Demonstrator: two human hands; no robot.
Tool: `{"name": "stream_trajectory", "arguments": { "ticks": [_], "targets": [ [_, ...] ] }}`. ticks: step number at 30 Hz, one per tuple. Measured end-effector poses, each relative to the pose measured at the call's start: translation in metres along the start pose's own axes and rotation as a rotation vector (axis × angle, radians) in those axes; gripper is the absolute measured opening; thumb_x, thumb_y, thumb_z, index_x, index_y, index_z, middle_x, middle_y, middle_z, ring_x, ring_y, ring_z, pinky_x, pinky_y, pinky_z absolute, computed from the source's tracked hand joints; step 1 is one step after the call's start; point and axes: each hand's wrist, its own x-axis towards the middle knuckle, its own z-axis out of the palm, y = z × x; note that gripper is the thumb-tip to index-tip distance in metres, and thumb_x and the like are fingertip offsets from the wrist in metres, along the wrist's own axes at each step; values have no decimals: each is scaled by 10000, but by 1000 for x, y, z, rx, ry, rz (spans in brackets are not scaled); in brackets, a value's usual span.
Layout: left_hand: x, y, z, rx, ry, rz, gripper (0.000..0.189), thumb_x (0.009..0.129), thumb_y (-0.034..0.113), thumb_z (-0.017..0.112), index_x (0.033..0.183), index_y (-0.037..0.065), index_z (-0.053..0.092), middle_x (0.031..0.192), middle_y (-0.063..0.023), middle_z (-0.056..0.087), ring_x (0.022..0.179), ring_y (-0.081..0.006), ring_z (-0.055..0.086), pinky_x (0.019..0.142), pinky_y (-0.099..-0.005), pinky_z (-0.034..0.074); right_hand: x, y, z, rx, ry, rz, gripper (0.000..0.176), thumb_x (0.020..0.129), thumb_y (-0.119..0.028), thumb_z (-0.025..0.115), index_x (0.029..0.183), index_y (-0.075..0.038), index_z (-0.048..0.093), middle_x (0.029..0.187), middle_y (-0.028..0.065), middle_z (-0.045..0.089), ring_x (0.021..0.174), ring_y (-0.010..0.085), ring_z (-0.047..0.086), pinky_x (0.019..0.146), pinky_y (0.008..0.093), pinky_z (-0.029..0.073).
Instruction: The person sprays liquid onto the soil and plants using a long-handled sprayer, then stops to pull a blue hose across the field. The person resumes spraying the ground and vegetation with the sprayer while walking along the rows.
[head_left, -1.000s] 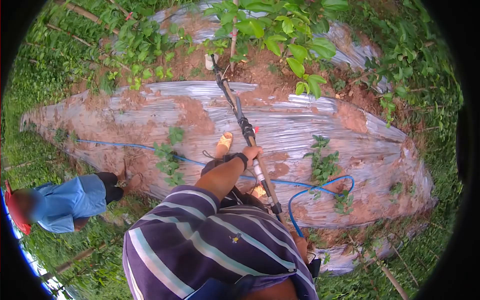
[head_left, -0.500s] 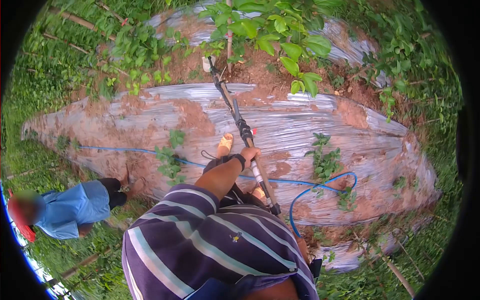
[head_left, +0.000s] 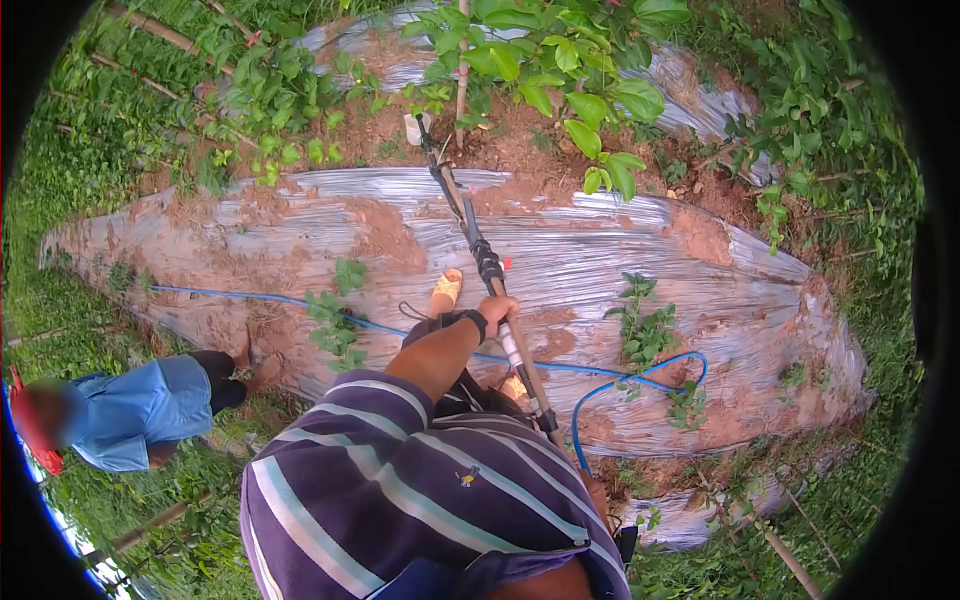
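Note:
My left hand (head_left: 497,312), with a dark band at the wrist, is wrapped round a long pole (head_left: 531,378). Black wrapping (head_left: 487,262) covers part of the pole above the hand, and its far end lies near a white cup-like object (head_left: 416,129). A blue hose (head_left: 575,368) runs behind the pole and loops to the right. Of my right arm (head_left: 597,494), only a strip of skin shows beside the striped shirt; the fingers are hidden.
Soil-streaked plastic sheeting (head_left: 580,250) covers the ground, with small plants (head_left: 645,330) growing through it. Leafy branches (head_left: 590,100) hang at the top, beside an upright stake (head_left: 462,75). A person in a blue shirt (head_left: 165,405) is at the left. Slanting poles (head_left: 790,560) stand lower right.
The view has shifted slightly. The person in blue appears a little further left, with the feet more visible. My left hand keeps its hold on the pole.

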Motion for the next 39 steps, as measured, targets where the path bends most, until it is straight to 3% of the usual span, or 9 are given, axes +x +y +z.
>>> {"name": "stream_trajectory", "arguments": {
  "ticks": [22,28,31,33,37,39],
  "targets": [
    [6,-4,-9,10,-38,-43,114,701,23,675,760,-7,583,682,-96,539,586,-253,580,535,-439,509,-2,-6,6,106,4,14,107,870,-131,590,896,-27,590,619,161,565,574,247,566,544,395,439],
    [17,2,-14,-8,-30,44,142,748,65,684,818,12,572,733,-90,551,642,-255,602,560,-442,518,-3,-8,8,191,16,16,107,870,-127,593,896,-23,593,614,152,562,570,230,559,543,386,438],
    [18,22,-18,-109,-3,-21,197,794,125,672,912,26,549,764,-91,559,688,-261,615,595,-450,526,-7,-10,9,289,26,11,108,870,-125,594,896,-21,594,612,147,560,568,222,555,543,381,438],
    [17,31,-20,-191,-131,-13,217,825,161,646,958,44,521,773,-92,558,711,-263,621,626,-455,532,-12,-12,8,376,27,7,108,870,-124,595,896,-19,595,610,144,559,566,216,552,543,378,437],
    [1,39,-7,-319,-116,-70,177,846,161,621,945,61,514,795,-91,557,703,-272,614,658,-455,537,-19,-20,1,546,18,-3,108,870,-122,596,896,-17,597,608,140,557,564,208,548,543,374,436],
    [1,35,-6,-311,-130,-33,171,852,153,615,951,58,514,798,-94,560,706,-274,614,667,-452,539,-18,-29,-10,915,-84,249,120,877,-106,605,892,13,619,637,33,530,612,101,465,551,296,409]
  ]
}}
